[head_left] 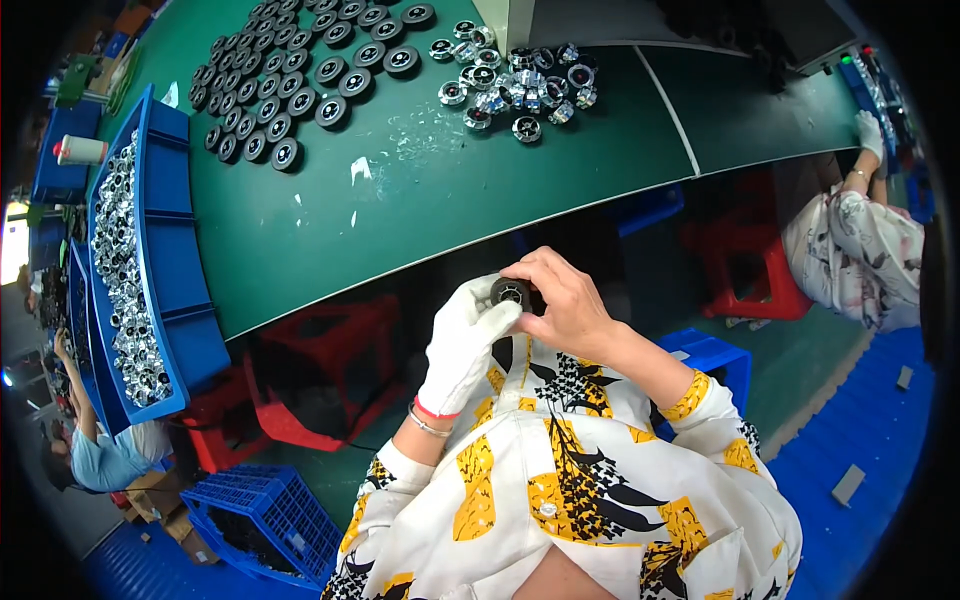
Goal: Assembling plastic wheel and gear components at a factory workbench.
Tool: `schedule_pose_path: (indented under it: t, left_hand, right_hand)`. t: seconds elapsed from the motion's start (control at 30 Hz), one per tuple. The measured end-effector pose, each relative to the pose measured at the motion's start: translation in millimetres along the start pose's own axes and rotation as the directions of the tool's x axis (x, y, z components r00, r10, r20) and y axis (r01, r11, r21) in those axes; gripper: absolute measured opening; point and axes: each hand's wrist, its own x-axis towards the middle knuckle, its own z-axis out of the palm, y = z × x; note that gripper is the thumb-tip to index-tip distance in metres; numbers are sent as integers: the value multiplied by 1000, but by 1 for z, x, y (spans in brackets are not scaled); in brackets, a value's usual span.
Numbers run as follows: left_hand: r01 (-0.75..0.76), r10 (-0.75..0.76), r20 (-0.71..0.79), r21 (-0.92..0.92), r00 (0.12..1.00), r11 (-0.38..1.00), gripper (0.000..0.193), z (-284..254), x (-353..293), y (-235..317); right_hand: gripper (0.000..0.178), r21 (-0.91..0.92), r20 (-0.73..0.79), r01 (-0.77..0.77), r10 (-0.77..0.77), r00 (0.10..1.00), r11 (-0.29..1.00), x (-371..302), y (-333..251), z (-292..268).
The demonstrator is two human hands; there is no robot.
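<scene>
Between my two hands, close to my body and below the table's front edge, is a small black wheel (510, 293) with a spoked hub. My left hand (465, 335), in a white glove, has its fingers and thumb around the wheel's left side. My bare right hand (565, 305) grips it from the right, with the fingers over the top and the thumb beneath. On the green table (420, 215) ahead lie many finished-looking black wheels (332, 110) at the upper left. A pile of shiny chrome hubs (525, 90) lies right of them.
A long blue bin (165, 230) full of chrome hubs stands at the left. Red stools (325, 370) are under the table edge, with a blue crate (255, 520) on the floor at lower left. Co-workers sit far left (110, 455) and far right (860, 240).
</scene>
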Motion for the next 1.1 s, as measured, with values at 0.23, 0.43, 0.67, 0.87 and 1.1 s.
schedule_pose_path:
  t: [0.23, 0.43, 0.67, 0.87, 1.1]
  left_hand:
    - [-9, 4, -71, -72, 998, 997, 33, 5, -2, -2]
    - [18, -18, -31, -15, 999, 1000, 34, 3, 0, 1]
    - [2, -2, 5, 9, 1000, 1000, 35, 2, 4, 2]
    - [29, -31, 52, 25, 998, 999, 39, -8, 4, 7]
    - [13, -7, 45, -151, 999, 988, 41, 9, -2, 13]
  right_hand:
    - [49, -75, -36, 125, -128, 991, 989, 5, 0, 0]
    - [54, -85, -116, 208, -217, 969, 974, -1, 9, 7]
    - [49, -127, -147, 235, -252, 957, 964, -2, 11, 9]
    - [54, -2, -20, 103, -103, 995, 995, 2, 8, 0]
    - [51, 53, -112, 104, -98, 989, 993, -6, 10, 7]
